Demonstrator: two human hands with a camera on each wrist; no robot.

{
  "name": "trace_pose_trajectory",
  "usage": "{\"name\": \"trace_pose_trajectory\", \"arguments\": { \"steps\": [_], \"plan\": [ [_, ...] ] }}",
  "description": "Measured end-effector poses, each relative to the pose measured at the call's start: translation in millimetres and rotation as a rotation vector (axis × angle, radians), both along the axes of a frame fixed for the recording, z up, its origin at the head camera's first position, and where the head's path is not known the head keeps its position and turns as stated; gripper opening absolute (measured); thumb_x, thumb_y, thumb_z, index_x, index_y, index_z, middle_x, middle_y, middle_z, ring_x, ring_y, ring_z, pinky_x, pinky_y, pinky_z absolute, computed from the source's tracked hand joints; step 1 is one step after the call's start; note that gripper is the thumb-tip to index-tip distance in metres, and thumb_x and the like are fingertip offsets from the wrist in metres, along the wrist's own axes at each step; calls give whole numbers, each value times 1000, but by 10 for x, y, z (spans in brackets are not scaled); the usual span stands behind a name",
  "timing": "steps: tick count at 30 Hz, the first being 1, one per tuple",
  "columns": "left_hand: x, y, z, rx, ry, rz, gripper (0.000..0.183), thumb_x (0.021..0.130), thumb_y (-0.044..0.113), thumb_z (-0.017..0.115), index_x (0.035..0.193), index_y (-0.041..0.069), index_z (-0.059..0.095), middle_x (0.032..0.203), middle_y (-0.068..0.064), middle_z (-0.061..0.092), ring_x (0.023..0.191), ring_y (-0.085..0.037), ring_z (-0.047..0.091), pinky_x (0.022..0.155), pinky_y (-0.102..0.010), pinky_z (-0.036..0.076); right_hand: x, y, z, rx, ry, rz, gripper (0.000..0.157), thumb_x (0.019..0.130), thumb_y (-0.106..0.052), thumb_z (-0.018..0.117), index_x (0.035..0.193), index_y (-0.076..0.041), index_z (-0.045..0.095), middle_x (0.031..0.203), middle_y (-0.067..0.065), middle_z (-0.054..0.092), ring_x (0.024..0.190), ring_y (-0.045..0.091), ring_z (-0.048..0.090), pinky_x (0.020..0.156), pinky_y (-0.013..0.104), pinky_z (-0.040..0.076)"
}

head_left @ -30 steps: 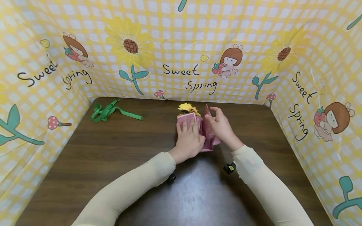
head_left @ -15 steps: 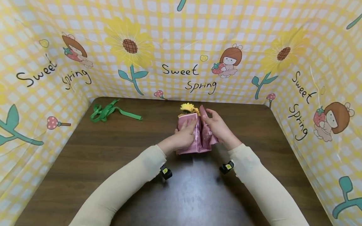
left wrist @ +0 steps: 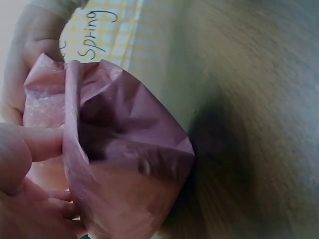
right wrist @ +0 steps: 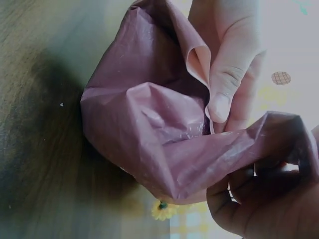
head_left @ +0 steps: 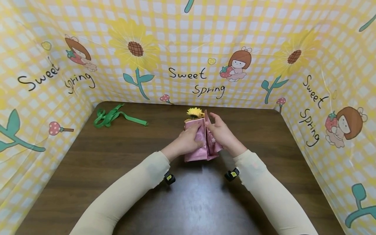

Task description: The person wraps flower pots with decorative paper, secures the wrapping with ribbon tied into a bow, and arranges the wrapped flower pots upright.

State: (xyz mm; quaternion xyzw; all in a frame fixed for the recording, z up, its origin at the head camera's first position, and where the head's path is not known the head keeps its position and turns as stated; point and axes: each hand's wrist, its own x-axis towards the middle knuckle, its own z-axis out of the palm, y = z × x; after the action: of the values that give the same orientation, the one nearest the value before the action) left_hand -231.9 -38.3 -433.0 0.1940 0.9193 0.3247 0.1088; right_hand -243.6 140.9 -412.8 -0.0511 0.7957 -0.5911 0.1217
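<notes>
Pink wrapping paper [head_left: 195,152] stands around a few yellow artificial flowers [head_left: 195,112], whose heads show above its far edge. Its folded near opening [left wrist: 134,119] faces me in the left wrist view. My left hand [head_left: 186,141] grips the left part, the thumb across a folded edge and other fingers round the side. On the other side my right hand [head_left: 221,133] pinches the upright right flap [head_left: 210,140]. From the right wrist view, the right hand [right wrist: 264,206] curls behind the paper [right wrist: 129,119], and a flower [right wrist: 162,209] peeks out below. The stems are hidden.
A tangled green ribbon [head_left: 110,116] lies at the back left of the dark wooden table [head_left: 123,156]. Yellow checked cloth [head_left: 188,42] with printed flowers and figures walls the table at the back and both sides.
The left hand has shifted from lying flat on the paper to gripping its left side. The right hand has moved left with the flap, narrowing the gap between the two paper parts.
</notes>
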Motion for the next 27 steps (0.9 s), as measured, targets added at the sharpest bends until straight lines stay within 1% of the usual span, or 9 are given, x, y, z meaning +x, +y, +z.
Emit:
{"name": "trace_pose_trajectory", "arguments": {
  "steps": [5, 7, 9, 12, 17, 19, 21, 25, 27],
  "plan": [
    [75, 19, -9, -51, 136, 90, 72, 87, 38, 79, 148, 13, 52, 157, -16, 34, 145, -37, 29, 115, -58, 29, 0, -13, 38, 34, 22, 73, 66, 110, -25, 47, 164, -9, 13, 132, 30, 61, 117, 33, 63, 93, 37, 53],
    [109, 19, 3, -86, 180, 112, 68, 85, 42, 80, 142, 14, 59, 149, -16, 38, 138, -36, 31, 107, -55, 31, 3, -18, 46, 38, 17, 103, 67, 110, -25, 47, 164, -10, 10, 132, 29, 61, 122, 36, 62, 97, 41, 52],
    [130, 13, 8, -118, 212, 105, 67, 85, 46, 79, 142, 15, 61, 141, -16, 45, 133, -35, 35, 100, -53, 33, 1, -21, 46, 47, 13, 125, 68, 110, -24, 47, 165, -11, 8, 133, 29, 61, 123, 37, 61, 99, 42, 51],
    [147, -4, -5, -134, 248, 79, 68, 87, 49, 77, 144, 16, 60, 137, -15, 50, 128, -34, 41, 99, -51, 37, -14, -24, 44, 63, 5, 149, 69, 109, -23, 47, 165, -11, 7, 140, 29, 56, 128, 37, 58, 105, 45, 48],
    [169, -42, -62, -86, 309, 57, 59, 87, 51, 79, 133, 16, 66, 134, -10, 56, 120, -32, 49, 100, -48, 44, -97, -18, -1, 73, -2, 170, 70, 109, -24, 48, 164, -9, 9, 165, 22, 27, 148, 36, 36, 122, 49, 28],
    [184, -63, -79, -51, 311, 26, 54, 88, 50, 77, 128, 15, 68, 133, -8, 57, 118, -31, 49, 98, -46, 46, -126, -18, -22, 74, -8, 178, 70, 109, -23, 48, 164, -7, 8, 169, 18, 18, 152, 34, 27, 124, 48, 22],
    [192, -88, -82, -36, 316, -28, 45, 94, 45, 74, 125, 12, 70, 133, -7, 58, 117, -31, 49, 97, -45, 46, -136, -23, -31, 75, -13, 185, 70, 109, -22, 48, 164, -7, 8, 170, 16, 15, 155, 31, 21, 126, 46, 18],
    [157, -148, -60, -41, 323, -134, 33, 99, 25, 66, 128, 8, 72, 137, -8, 58, 116, -31, 50, 98, -45, 44, -132, -30, -42, 83, -5, 189, 72, 108, -20, 48, 164, -5, 7, 171, 14, 12, 154, 31, 23, 126, 44, 17],
    [130, -174, -46, -44, 307, -153, 33, 98, 19, 67, 129, 8, 72, 138, -8, 58, 117, -31, 50, 99, -45, 44, -116, -28, -45, 87, -7, 192, 73, 108, -21, 48, 164, -6, 4, 171, 15, 12, 150, 34, 32, 125, 45, 22]
  ]
}}
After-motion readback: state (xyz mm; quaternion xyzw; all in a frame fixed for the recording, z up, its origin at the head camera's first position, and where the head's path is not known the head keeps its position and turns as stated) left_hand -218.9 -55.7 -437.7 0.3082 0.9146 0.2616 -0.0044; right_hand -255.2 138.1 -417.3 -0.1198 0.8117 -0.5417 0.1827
